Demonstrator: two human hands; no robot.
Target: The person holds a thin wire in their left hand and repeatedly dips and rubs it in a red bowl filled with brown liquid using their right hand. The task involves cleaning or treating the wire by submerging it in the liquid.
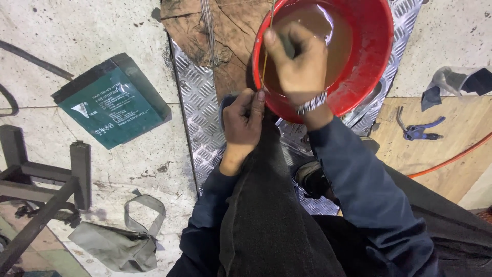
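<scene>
Hands [245,119] [296,60] grip a thin rod [264,61] over the red basin [369,56].

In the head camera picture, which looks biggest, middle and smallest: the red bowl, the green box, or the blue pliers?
1. Red bowl, though its top is cut off by the picture edge.
2. Green box, fairly close behind the bowl.
3. Blue pliers, clearly the smallest.

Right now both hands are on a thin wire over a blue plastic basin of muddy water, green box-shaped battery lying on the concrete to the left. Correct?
Not quite: the plastic basin of muddy water is red, not blue, as the head view shows. The rest holds: left hand and right hand on the thin wire, green box-shaped battery on the concrete at left.
</scene>
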